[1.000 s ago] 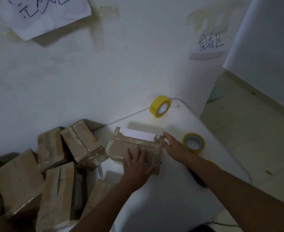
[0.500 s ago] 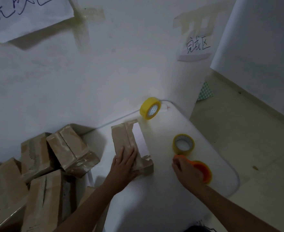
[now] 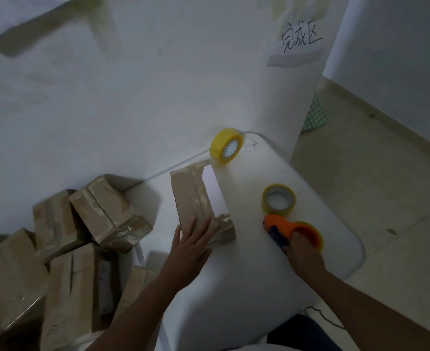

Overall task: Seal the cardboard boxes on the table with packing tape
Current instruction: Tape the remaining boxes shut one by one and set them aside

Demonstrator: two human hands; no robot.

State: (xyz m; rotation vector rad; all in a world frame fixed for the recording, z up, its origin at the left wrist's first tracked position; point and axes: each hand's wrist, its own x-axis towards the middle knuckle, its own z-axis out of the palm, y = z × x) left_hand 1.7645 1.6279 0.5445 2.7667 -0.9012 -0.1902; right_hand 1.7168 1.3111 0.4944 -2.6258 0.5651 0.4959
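The small brown cardboard box (image 3: 196, 198) lies mid-table, seam apparently untaped. The left hand (image 3: 192, 245) presses flat on it; the right hand (image 3: 303, 252) grips the orange tape dispenser (image 3: 288, 230). Taping remains.

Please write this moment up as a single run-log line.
step: fetching tape | left hand: flat on box | right hand: grips tape dispenser | box: unsealed on table
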